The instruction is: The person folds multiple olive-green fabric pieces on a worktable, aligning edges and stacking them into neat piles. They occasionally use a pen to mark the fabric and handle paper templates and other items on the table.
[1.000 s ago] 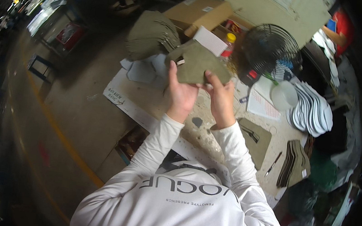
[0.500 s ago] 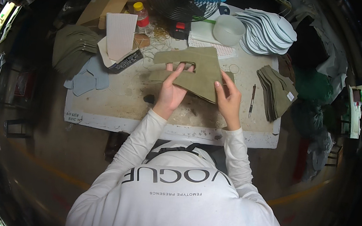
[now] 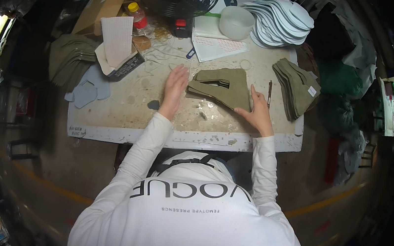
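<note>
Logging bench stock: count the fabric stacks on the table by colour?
Olive stacks: 3: under the hands, at the right edge, at the left edge
Pale blue-white stack: 1
Blue-grey pieces at left: 1 group
Total: 5

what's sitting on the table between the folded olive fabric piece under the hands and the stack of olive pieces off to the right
In the head view, a slim dark pen-like tool lies on the table between the folded olive piece and the olive stack, just beyond the right hand.
</note>
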`<state>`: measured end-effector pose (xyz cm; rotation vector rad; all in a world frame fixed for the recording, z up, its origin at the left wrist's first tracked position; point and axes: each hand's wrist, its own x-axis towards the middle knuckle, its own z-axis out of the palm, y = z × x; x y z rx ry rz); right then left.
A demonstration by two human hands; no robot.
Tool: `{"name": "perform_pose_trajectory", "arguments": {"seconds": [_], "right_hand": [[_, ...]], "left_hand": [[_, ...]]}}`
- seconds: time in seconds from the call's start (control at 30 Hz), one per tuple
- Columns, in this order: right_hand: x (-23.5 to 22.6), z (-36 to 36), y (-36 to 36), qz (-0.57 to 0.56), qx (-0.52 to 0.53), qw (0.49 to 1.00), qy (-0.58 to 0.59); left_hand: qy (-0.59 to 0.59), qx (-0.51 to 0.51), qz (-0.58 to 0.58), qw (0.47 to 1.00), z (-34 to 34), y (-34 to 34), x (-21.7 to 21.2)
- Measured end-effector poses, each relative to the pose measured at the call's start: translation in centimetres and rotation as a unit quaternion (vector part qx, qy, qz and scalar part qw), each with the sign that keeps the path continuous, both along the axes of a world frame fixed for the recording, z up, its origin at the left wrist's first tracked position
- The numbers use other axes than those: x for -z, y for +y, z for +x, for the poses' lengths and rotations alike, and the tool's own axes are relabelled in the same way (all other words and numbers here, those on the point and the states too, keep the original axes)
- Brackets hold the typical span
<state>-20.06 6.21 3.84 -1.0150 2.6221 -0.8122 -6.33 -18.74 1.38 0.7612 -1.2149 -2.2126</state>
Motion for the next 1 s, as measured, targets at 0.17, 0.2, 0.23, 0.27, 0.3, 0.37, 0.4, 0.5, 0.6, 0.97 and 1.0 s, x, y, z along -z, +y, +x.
{"name": "perform_pose_trajectory", "arguments": {"seconds": [0.17, 0.2, 0.23, 0.27, 0.3, 0.37, 0.4, 0.5, 0.6, 0.97, 1.0], "right_hand": [[-0.3, 0.9, -1.5, -0.005, -0.054, 0.998, -0.042], [-0.3, 1.0, -1.6, 0.006, -0.034, 0.998, -0.044], [-0.2, 1.1, -1.7, 0.032, -0.023, 0.998, -0.044], [-0.2, 1.2, -1.8, 0.028, -0.030, 0.999, -0.030], [-0.2, 1.5, -1.9, 0.007, -0.030, 0.999, -0.014], [-0.4, 1.7, -1.9, -0.009, -0.057, 0.998, -0.006], [-0.5, 1.8, -2.0, 0.025, -0.065, 0.996, 0.056], [-1.2, 2.0, -2.9, 0.100, -0.103, 0.981, 0.127], [-3.4, 1.7, -4.5, 0.237, -0.133, 0.956, 0.108], [-13.7, 7.5, -31.6, -0.227, -0.486, 0.839, 0.091], [-13.7, 9.8, -35.7, -0.267, -0.490, 0.824, 0.100]], "left_hand": [[-0.025, -0.143, -0.130, 0.981, 6.3, -7.5, -3.2], [-0.030, -0.167, -0.147, 0.974, 7.9, -9.3, -3.8], [-0.034, -0.200, -0.168, 0.965, 9.8, -11.2, -4.5], [-0.040, -0.241, -0.191, 0.951, 11.8, -13.1, -5.2], [-0.047, -0.278, -0.211, 0.936, 13.7, -14.9, -5.8], [-0.060, -0.354, -0.251, 0.899, 17.7, -18.6, -7.1], [-0.052, -0.393, -0.264, 0.879, 19.6, -20.4, -7.7], [-0.119, -0.470, -0.306, 0.819, 24.2, -25.4, -9.1], [-0.244, -0.471, -0.356, 0.769, 26.2, -29.0, -9.8], [-0.210, -0.347, -0.205, 0.891, 25.2, -33.2, -14.5], [-0.182, -0.336, -0.190, 0.905, 25.1, -33.6, -15.0]]}}
